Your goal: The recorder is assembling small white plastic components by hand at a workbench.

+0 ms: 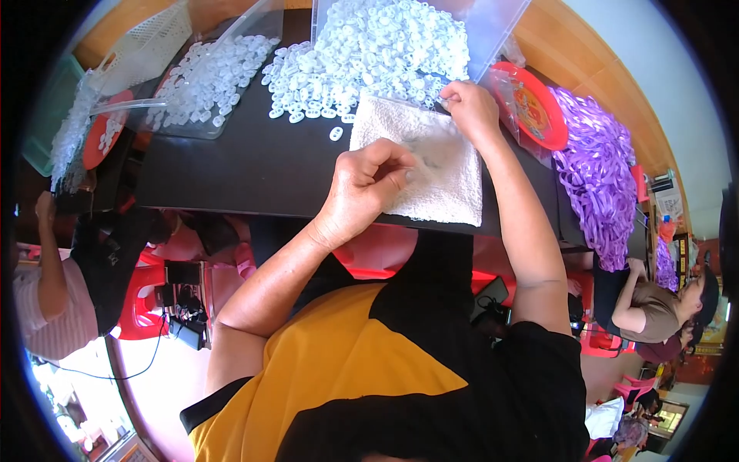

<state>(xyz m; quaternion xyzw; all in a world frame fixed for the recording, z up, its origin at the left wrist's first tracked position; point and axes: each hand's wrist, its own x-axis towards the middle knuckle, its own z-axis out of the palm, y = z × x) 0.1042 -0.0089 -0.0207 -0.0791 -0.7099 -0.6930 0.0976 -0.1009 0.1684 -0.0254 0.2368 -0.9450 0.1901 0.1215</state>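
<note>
A folded white towel lies at the table's near edge. Over its left side my left hand is closed, thumb and forefinger pressed together; anything between them is too small to make out. My right hand reaches to the towel's far right corner, beside a heap of small pale plastic pieces with oval holes. Its fingertips are pinched, and what they hold, if anything, is unclear. One loose piece sits left of the towel.
The heap spills from a clear plastic bin. Left of it, another clear container holds frosted pieces. A red plate and a mass of purple ribbon lie right. People sit at both sides, one arm at far left.
</note>
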